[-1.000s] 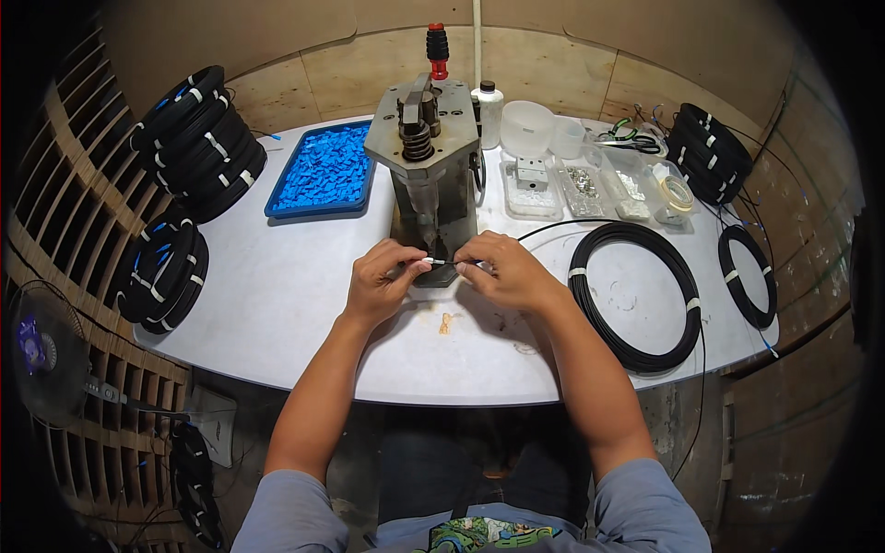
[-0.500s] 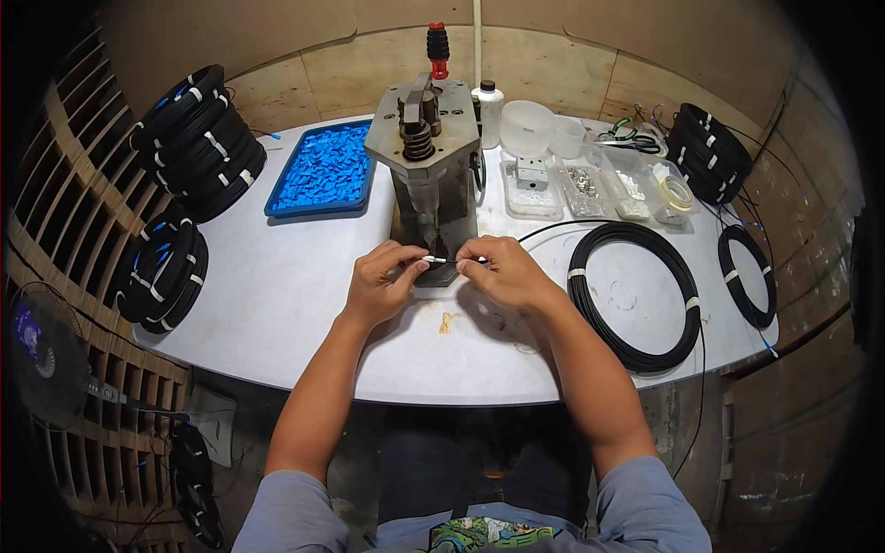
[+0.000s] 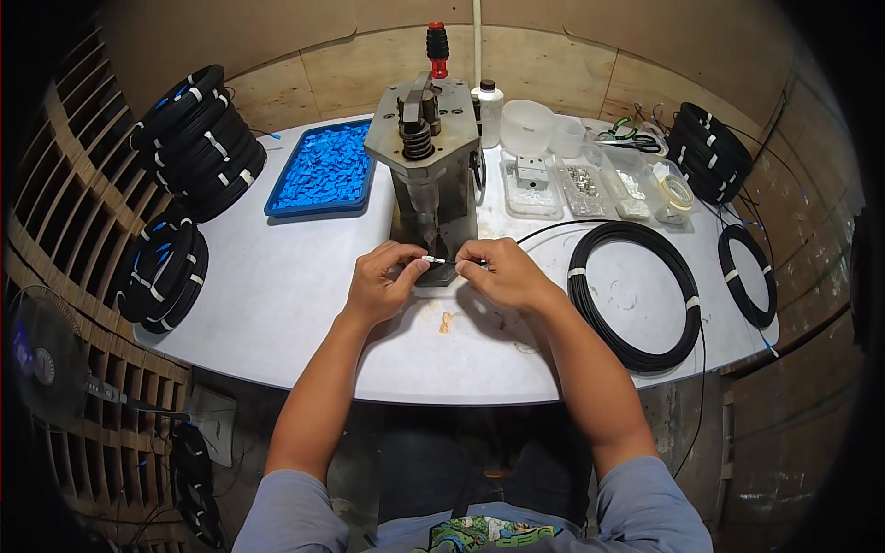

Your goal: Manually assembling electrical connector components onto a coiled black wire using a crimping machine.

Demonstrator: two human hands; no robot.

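Note:
My left hand (image 3: 385, 279) pinches a small pale cable connector (image 3: 433, 260) between thumb and forefinger. Close by on its right, my right hand (image 3: 503, 270) grips a thin black cable (image 3: 551, 225) just behind that connector. The cable runs off to the right into a large black coil (image 3: 578, 309) tied with white bands. Both hands are at the foot of a grey metal press (image 3: 423, 175), which has a coiled spring and a red-and-black fitting on top. The inner faces of my fingers are hidden.
A blue tray (image 3: 273, 205) of small blue pieces lies left of the press. Stacked coils (image 3: 198, 147) stand at the far left. On the right are a white bottle (image 3: 489, 115), clear boxes of small parts (image 3: 583, 189), a tape roll (image 3: 678, 192) and more coils (image 3: 708, 152).
Both hands stay in almost the same place at the press. The connector between my left fingers has shifted very slightly; little else differs.

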